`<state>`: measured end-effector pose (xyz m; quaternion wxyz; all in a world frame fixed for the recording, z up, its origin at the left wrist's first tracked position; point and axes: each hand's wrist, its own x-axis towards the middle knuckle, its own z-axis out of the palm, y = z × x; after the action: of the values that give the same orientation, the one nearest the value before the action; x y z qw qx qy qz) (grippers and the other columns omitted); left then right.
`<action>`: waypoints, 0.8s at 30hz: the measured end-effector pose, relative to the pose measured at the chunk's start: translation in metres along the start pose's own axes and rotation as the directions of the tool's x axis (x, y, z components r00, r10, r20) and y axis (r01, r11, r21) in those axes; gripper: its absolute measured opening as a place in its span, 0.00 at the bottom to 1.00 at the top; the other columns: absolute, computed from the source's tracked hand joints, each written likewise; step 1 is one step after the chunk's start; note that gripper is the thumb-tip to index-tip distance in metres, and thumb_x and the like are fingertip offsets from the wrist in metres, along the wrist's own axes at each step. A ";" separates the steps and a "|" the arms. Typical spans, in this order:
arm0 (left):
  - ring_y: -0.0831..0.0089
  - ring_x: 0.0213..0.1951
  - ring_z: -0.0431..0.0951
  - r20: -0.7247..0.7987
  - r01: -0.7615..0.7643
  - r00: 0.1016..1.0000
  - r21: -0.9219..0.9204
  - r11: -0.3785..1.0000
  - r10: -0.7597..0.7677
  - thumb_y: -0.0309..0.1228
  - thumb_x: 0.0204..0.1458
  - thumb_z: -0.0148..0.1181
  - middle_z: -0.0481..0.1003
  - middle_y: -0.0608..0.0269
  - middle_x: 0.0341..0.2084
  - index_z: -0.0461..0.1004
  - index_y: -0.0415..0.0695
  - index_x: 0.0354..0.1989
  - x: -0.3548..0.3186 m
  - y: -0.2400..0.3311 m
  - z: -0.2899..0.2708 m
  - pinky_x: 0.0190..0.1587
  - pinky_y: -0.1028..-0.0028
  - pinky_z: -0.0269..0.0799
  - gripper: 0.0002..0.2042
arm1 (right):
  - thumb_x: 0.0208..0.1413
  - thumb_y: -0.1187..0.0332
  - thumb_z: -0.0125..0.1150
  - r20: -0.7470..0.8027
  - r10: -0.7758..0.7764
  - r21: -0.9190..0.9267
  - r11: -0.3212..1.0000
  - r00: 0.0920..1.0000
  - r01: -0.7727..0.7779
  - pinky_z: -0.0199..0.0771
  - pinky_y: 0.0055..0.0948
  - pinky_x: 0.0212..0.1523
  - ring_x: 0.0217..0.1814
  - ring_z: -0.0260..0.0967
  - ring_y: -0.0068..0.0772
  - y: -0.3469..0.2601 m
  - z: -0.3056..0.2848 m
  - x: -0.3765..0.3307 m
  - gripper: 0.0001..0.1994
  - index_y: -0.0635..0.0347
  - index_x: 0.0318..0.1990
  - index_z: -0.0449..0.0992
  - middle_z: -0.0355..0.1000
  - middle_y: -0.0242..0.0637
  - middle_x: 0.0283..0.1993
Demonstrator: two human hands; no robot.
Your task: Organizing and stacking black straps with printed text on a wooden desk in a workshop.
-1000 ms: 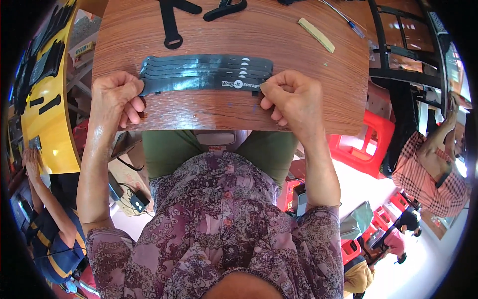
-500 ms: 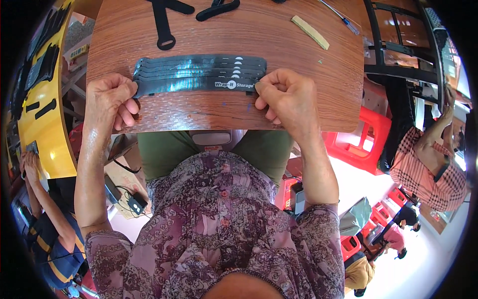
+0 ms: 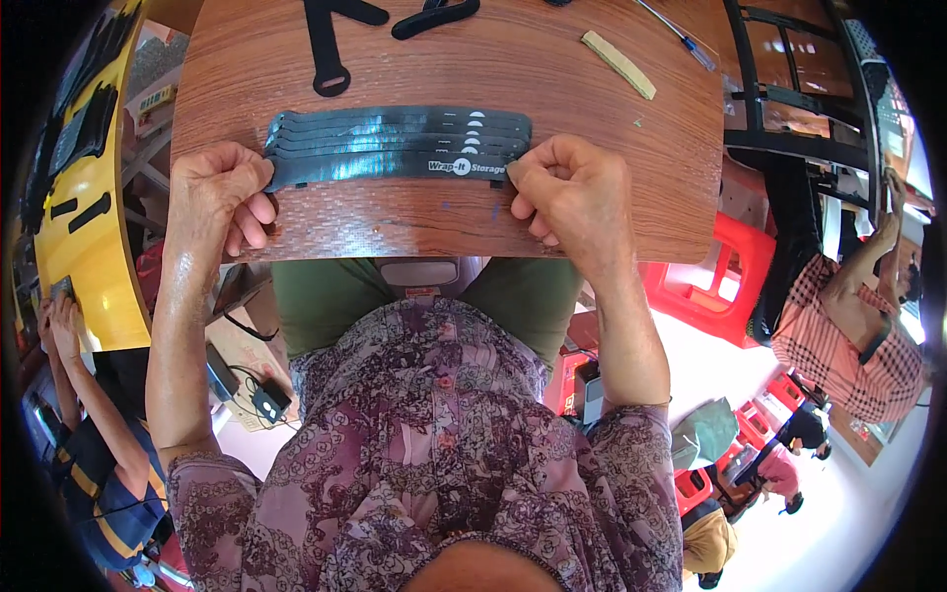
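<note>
A stack of glossy black printed strips (image 3: 380, 146) lies across the table in front of me, each strip slightly offset so their long edges show in rows. My left hand (image 3: 219, 192) pinches the near left corner between thumb and forefinger, its other fingers curled underneath. At the opposite end, my right hand (image 3: 572, 187) grips the near right corner the same way. Small dark tabs peek out below the near edge of the strips. Beyond the stack lies a black strap (image 3: 326, 49) with a rounded, holed end, and beside it a folded black strap (image 3: 434, 18).
On the wooden table (image 3: 631, 187) are a yellowish strip (image 3: 619, 65) and a screwdriver (image 3: 681, 37) at the far right. A red plastic stool (image 3: 725, 286) stands right of the table. Left is a yellow table (image 3: 104, 276) with black straps and another person's hands (image 3: 61, 326).
Both hands keep their hold on the strips. The view has shifted very slightly; otherwise little differs.
</note>
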<state>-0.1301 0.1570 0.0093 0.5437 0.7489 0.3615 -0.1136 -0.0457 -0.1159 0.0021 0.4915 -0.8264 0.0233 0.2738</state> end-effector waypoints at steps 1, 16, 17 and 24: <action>0.81 0.08 0.66 0.011 0.001 1.000 0.006 1.000 -0.001 0.30 0.50 0.53 0.71 0.63 0.11 0.72 0.38 0.26 0.002 -0.003 -0.001 0.07 0.84 0.53 0.08 | 0.50 0.69 0.59 -0.002 0.001 -0.006 1.000 1.000 -0.001 0.56 0.16 0.12 0.14 0.60 0.14 -0.001 0.000 0.000 0.07 0.65 0.27 0.74 0.70 0.31 0.17; 0.82 0.07 0.66 0.010 -0.006 1.000 -0.017 1.000 0.007 0.30 0.49 0.54 0.71 0.63 0.11 0.73 0.37 0.26 0.002 0.000 -0.001 0.06 0.85 0.53 0.08 | 0.45 0.74 0.56 -0.029 0.007 -0.038 0.999 1.000 -0.008 0.66 0.22 0.16 0.16 0.67 0.20 -0.005 0.001 0.002 0.06 0.67 0.21 0.73 0.70 0.36 0.15; 0.81 0.07 0.66 0.012 0.001 1.000 -0.016 1.000 -0.001 0.29 0.49 0.54 0.71 0.63 0.11 0.73 0.37 0.26 0.002 0.000 -0.001 0.06 0.84 0.53 0.08 | 0.45 0.74 0.56 -0.028 0.006 -0.038 0.999 1.000 -0.007 0.66 0.22 0.16 0.16 0.67 0.20 -0.006 0.001 0.002 0.06 0.67 0.21 0.73 0.70 0.36 0.15; 0.81 0.07 0.66 0.004 0.000 1.000 -0.020 1.000 0.001 0.30 0.48 0.55 0.71 0.62 0.11 0.73 0.37 0.26 0.003 -0.001 -0.001 0.06 0.84 0.53 0.08 | 0.45 0.75 0.55 -0.026 -0.005 -0.041 0.999 1.000 0.004 0.66 0.22 0.16 0.16 0.67 0.20 -0.006 0.001 0.002 0.05 0.67 0.21 0.72 0.70 0.36 0.15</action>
<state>-0.1292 0.1591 0.0070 0.5520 0.7432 0.3613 -0.1114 -0.0427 -0.1119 0.0056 0.4746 -0.8399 0.0221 0.2623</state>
